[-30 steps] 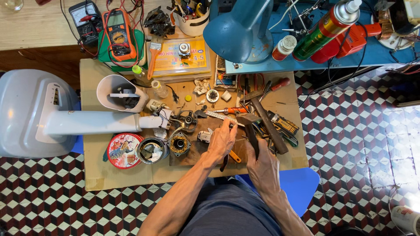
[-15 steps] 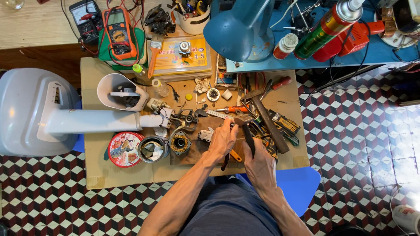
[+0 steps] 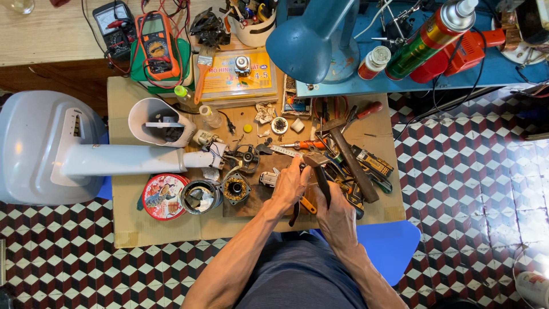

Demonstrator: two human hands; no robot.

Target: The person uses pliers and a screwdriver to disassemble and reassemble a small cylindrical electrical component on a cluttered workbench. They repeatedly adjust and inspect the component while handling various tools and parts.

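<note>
Your left hand now grips the small metal part at the board's centre; your right hand, at 4 o'clock, has raised the dark pliers to it.

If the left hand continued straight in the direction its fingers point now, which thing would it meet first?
The left hand points away from the person, toward the top of the board. Probably first is the metal ruler just beyond its fingers, then the small round part; heights are unclear.

Both forearms are bare to the elbow, hands ungloved, lap covered in dark blue-grey cloth.
</note>
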